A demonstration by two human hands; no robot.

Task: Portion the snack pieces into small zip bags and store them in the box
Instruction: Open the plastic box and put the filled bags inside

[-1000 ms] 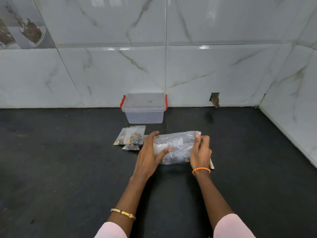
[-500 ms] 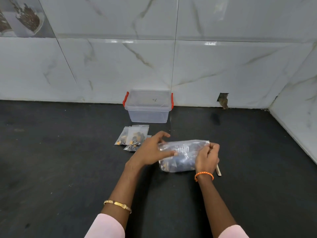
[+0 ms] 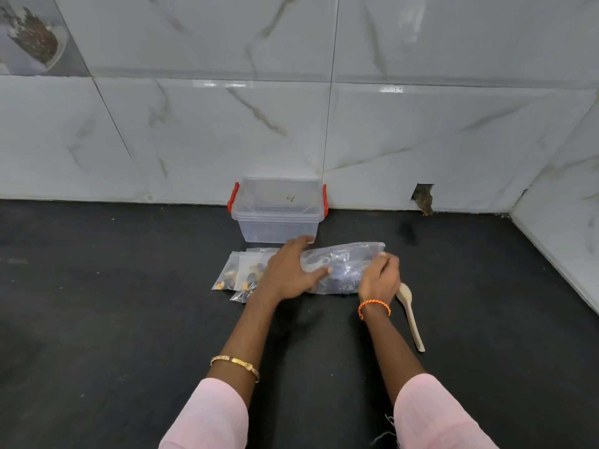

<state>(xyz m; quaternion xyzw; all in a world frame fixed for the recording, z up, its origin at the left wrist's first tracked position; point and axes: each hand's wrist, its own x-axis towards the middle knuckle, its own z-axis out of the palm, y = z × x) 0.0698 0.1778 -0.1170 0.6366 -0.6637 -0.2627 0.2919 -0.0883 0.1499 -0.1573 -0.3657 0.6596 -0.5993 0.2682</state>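
Observation:
A large clear snack bag (image 3: pixel 343 264) with dark pieces inside lies on the black counter, just in front of the box. My left hand (image 3: pixel 288 270) holds its left end, thumb on the front and fingers reaching behind. My right hand (image 3: pixel 379 277) grips the bag's right part with curled fingers. Several small filled zip bags (image 3: pixel 238 273) lie in a pile to the left, partly hidden by my left hand. The clear plastic box (image 3: pixel 278 210) with red latches stands against the wall with its lid on.
A pale wooden spoon (image 3: pixel 410 314) lies on the counter just right of my right wrist. White marble tiles form the back wall and a side wall at the right. A small hole (image 3: pixel 423 199) shows in the back wall tile.
Both hands and the large bag have shifted a little away from me toward the box. The spoon beside my right wrist is more fully in sight.

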